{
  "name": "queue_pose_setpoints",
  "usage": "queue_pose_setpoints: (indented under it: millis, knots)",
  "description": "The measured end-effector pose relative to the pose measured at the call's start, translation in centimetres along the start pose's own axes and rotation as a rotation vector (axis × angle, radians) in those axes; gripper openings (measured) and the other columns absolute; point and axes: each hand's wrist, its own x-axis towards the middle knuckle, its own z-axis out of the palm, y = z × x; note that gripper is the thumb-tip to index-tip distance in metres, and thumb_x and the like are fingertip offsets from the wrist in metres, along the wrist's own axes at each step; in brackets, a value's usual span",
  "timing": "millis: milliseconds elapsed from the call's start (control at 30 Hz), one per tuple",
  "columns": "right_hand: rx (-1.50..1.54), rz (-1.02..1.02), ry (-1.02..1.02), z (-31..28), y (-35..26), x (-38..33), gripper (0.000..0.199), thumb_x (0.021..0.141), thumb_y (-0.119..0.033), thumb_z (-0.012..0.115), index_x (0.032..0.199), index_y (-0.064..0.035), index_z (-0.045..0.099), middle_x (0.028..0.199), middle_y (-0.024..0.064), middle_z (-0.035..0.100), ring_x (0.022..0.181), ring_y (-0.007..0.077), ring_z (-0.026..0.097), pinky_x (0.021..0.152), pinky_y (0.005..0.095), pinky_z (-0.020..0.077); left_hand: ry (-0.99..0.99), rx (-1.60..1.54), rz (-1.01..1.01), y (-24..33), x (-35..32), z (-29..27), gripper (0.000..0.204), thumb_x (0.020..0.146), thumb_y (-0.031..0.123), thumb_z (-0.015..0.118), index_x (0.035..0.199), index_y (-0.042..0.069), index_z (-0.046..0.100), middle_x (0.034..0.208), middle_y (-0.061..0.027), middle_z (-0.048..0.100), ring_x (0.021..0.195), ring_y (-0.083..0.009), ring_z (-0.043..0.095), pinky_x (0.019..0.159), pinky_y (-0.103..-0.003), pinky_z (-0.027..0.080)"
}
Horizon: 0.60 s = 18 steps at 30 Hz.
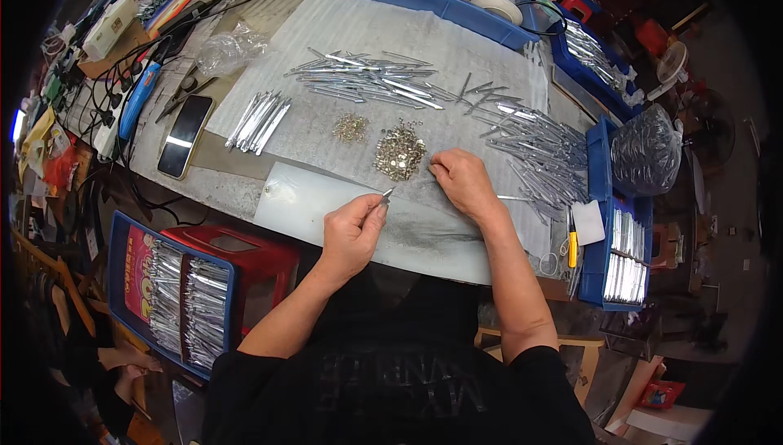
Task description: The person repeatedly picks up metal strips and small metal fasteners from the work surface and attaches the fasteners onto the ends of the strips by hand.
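Observation:
My left hand [352,229] is closed round a slim silver metal piece [388,193], whose pointed end sticks out past the thumb and forefinger. To its right, my right hand [461,180] has thumb and fingertips pinched together just above the table; whatever they hold is too small or hidden to make out. Between and beyond the hands lies a heap of small shiny round metal parts [400,151]. A smaller scatter of tiny gold-coloured parts [349,128] is left of that heap. Both hands are over the near part of the worktop, by a pale smooth board [326,204].
Loose slim metal pieces [367,78] lie at the back, more [538,147] at the right. A neat bundle [258,123] and a phone [186,137] are at left. Blue trays [599,168] stand around the edges. A yellow-handled cutter [572,249] lies right; another person's arm [122,359] shows lower left.

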Motion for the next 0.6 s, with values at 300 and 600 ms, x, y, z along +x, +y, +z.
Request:
queue_pose_setpoints:
  millis: [300, 600]
  knots:
    - [-0.219, -0.053, 0.037, 1.5, -0.2, 0.2, 0.006, 0.068, -0.003, 0.049, 0.067, 0.0004, 0.054, 0.07, 0.0168, 0.056, 0.071, 0.0323, 0.054, 0.066, 0.0402, 0.0433, 0.03, 0.014, 0.017, -0.4, -0.1, 0.0, 0.011, 0.078, 0.003, 0.055, 0.086, -0.004, 0.057, 0.059, -0.0025, 0.051, 0.051, -0.0058, 0.043, 0.046, -0.021, 0.036]
    - [-0.292, 0.099, 0.069, 2.2, -0.9, 0.4, 0.007, 0.069, -0.003, 0.049, 0.069, 0.0017, 0.054, 0.071, 0.0177, 0.056, 0.071, 0.0333, 0.055, 0.065, 0.0411, 0.0436, 0.047, 0.122, 0.158, -0.5, 0.2, -0.2, 0.012, 0.075, 0.002, 0.057, 0.086, -0.003, 0.059, 0.059, -0.0055, 0.047, 0.05, -0.0103, 0.045, 0.045, -0.024, 0.036]
